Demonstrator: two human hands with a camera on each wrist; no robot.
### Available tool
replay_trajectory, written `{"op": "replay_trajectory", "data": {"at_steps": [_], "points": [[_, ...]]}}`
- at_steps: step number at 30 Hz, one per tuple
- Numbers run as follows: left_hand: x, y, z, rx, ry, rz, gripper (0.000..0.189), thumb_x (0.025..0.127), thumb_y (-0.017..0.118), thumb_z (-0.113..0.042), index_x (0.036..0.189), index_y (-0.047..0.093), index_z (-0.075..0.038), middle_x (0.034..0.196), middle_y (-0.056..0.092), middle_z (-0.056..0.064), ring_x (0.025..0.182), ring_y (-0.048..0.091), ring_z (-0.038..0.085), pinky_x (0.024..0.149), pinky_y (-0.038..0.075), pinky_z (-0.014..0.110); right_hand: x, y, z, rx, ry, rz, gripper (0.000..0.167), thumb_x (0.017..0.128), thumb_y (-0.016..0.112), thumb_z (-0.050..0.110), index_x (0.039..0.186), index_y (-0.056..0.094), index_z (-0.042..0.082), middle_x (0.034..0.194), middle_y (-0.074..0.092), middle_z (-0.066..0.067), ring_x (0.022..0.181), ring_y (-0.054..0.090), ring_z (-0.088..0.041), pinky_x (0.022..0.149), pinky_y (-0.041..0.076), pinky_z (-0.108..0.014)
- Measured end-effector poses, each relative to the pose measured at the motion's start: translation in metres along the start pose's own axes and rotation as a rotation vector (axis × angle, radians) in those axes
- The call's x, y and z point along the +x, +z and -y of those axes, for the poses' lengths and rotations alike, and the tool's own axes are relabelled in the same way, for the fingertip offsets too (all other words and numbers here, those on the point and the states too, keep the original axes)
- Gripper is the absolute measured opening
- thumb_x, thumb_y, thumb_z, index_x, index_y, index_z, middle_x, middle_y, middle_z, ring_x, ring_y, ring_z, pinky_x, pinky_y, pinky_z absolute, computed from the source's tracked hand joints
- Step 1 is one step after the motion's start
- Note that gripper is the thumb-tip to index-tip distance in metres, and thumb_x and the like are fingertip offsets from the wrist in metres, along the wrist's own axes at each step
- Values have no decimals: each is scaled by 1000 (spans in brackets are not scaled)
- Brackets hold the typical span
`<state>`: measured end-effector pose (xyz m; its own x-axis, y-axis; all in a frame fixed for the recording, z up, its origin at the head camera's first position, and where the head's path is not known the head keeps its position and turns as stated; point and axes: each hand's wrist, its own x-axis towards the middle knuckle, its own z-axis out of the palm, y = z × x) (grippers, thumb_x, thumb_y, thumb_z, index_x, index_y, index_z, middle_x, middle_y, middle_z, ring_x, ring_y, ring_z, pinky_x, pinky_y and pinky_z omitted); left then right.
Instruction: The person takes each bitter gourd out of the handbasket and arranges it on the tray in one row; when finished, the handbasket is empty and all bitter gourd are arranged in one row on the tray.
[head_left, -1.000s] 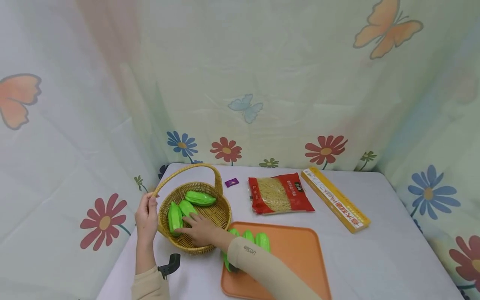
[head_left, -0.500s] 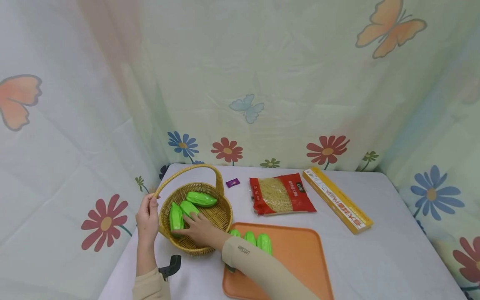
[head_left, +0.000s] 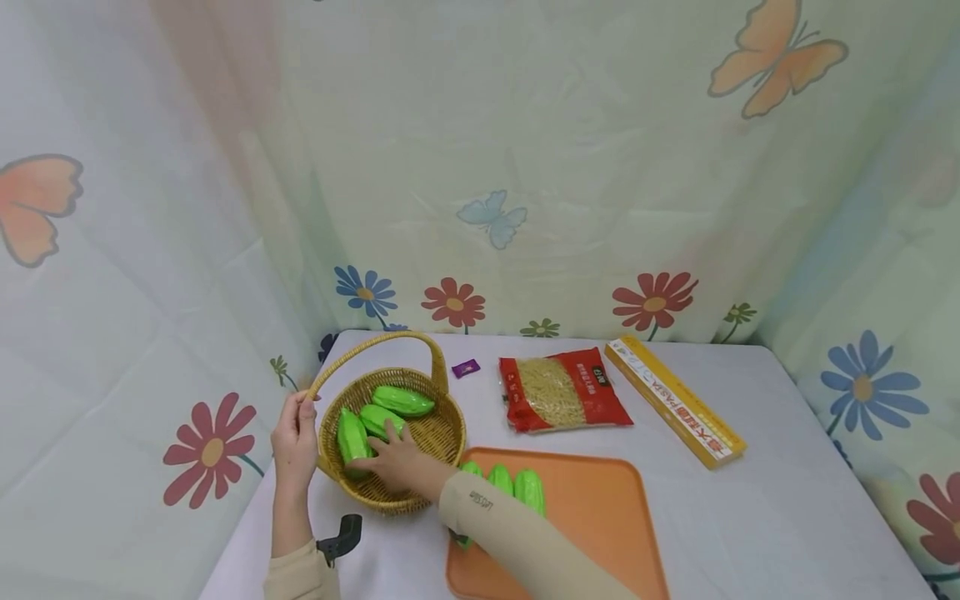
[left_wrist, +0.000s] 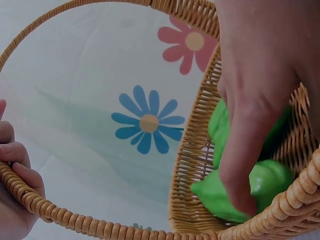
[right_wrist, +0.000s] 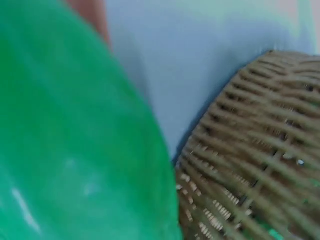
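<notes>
White table [head_left: 757,517], work looks partway — 3 green fruits [head_left: 403,401] in basket [head_left: 458,425], min. 3 tray fruits [head_left: 529,492] on orange tray [head_left: 600,517] to its near R, prob. left to do; L hand [head_left: 295,442] grips handle [head_left: 375,337], R hand [head_left: 401,465] touches leftmost fruit [head_left: 351,435], can't tell if grasping — long axis near–far, tip toward far L

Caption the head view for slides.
Left hand grips a wicker basket by its handle; right hand touches ridged green fruit inside.
</notes>
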<state>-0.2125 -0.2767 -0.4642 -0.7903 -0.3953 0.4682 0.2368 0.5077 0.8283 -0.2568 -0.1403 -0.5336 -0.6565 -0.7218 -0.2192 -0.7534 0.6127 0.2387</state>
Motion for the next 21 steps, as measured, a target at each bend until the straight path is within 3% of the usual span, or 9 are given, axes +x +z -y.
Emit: {"op": "replay_trajectory", "data": {"at_steps": [8, 16, 21], "points": [[-3, 1, -1, 11, 7, -5, 24, 98, 43, -24, 102, 56, -4, 66, 39, 4, 50, 32, 12, 47, 29, 26, 1, 9, -10, 39, 34, 74, 66, 93, 52, 33, 135, 9, 60, 147, 23, 9, 135, 8, -38, 98, 24, -58], [-1, 1, -2, 0, 41, 0, 23, 98, 44, -21, 101, 56, -2, 67, 40, 3, 50, 33, 12, 46, 29, 24, -6, 12, -23, 192, 22, 56, 72, 91, 54, 15, 134, 18, 60, 147, 25, 10, 135, 3, -40, 100, 22, -57], [1, -1, -4, 12, 48, -7, 23, 98, 44, -21, 101, 56, -2, 68, 41, 2, 50, 33, 11, 47, 29, 25, -15, 13, -29, 211, -9, 22, 67, 91, 54, 17, 134, 23, 58, 147, 26, 7, 134, 5, -42, 99, 25, -56]]}}
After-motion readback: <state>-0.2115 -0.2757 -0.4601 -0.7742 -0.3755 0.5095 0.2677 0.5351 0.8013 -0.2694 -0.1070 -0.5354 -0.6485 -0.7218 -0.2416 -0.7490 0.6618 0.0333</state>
